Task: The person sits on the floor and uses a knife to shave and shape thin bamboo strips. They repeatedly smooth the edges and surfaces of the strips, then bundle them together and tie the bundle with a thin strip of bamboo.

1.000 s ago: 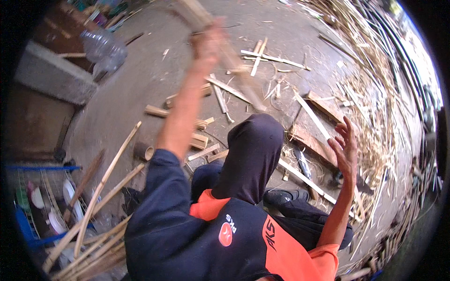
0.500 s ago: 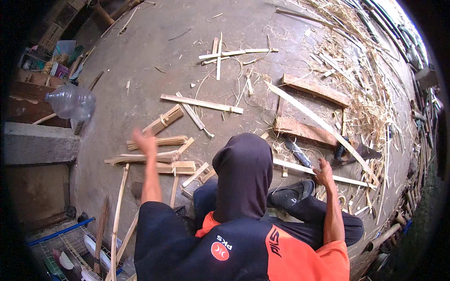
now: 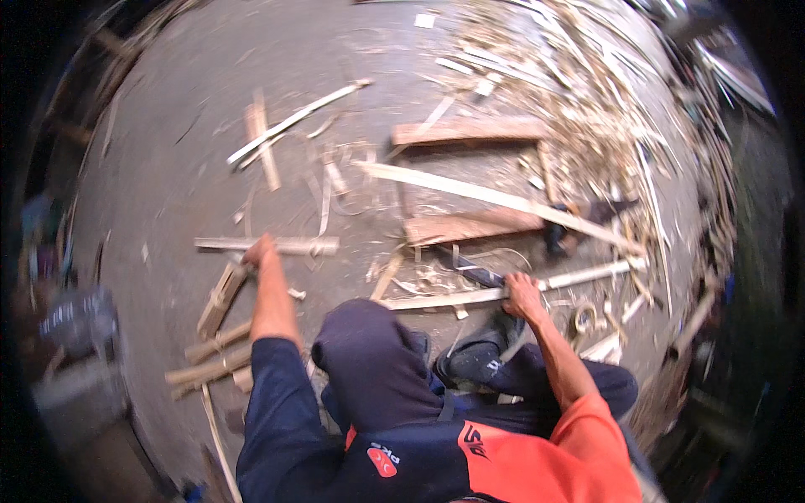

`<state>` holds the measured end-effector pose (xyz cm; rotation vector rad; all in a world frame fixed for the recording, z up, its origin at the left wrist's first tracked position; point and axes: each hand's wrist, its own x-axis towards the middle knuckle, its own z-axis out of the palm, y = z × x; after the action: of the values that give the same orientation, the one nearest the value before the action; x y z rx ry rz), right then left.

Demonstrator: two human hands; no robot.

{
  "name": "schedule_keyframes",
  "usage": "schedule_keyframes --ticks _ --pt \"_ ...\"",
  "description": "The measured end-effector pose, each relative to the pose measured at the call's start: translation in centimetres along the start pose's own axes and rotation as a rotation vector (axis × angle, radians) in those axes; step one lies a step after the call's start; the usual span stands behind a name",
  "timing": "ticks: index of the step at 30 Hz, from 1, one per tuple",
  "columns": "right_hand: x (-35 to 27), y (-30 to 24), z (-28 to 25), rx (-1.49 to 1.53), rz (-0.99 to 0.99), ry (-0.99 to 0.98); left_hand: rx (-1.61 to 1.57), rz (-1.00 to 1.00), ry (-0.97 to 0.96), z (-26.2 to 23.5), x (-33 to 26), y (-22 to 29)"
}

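With my left arm stretched forward, my left hand (image 3: 262, 250) is closed on a short, pale wooden strip (image 3: 306, 246) on the floor. A tied bundle of wooden slats (image 3: 220, 298) lies just below that hand, and more bundles (image 3: 214, 365) are stacked closer to me. My right hand (image 3: 524, 295) is closed over a long wooden strip (image 3: 587, 275) lying across the floor in front of my foot. A dark-bladed knife (image 3: 480, 274) lies against this strip, its near end by my right fingers. Motion blur softens the left side.
Two reddish wooden blocks (image 3: 474, 228) form a frame ahead, with a long pale slat (image 3: 470, 191) laid across. Beside it rests a saw (image 3: 608, 211). Shavings (image 3: 570, 109) cover the floor at far right. Crossed sticks (image 3: 289, 126) lie at far left; a roll of tape (image 3: 584, 317) lies at right.
My view has turned and shifted. My left hand has reached forward onto the short wooden strip. The right hand, earlier raised with fingers apart, has come down onto the long strip.
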<state>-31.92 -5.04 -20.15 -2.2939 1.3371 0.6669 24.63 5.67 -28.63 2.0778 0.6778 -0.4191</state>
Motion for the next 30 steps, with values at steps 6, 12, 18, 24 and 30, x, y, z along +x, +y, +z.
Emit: schedule_keyframes --ticks 6,12,18,24,30 --pt "5.0 1.1 -7.0 0.776 0.303 0.677 -0.217 0.290 -0.403 -3.0 5.5 1.2" --pt "9.7 3.9 -7.7 1.069 0.455 0.806 -0.697 0.375 -0.969 -7.5 -14.9 9.6" --pt "7.8 3.0 -12.5 1.488 0.340 1.271 -0.764 0.621 -1.043 -8.6 -20.7 13.0" --pt "2.0 16.2 -17.5 1.177 0.351 1.608 -0.690 0.743 -0.937 -8.5 -29.7 16.2" --pt "-4.5 22.2 -14.2 0.600 0.740 1.538 -0.379 0.745 -1.221 -7.5 -35.1 15.0"
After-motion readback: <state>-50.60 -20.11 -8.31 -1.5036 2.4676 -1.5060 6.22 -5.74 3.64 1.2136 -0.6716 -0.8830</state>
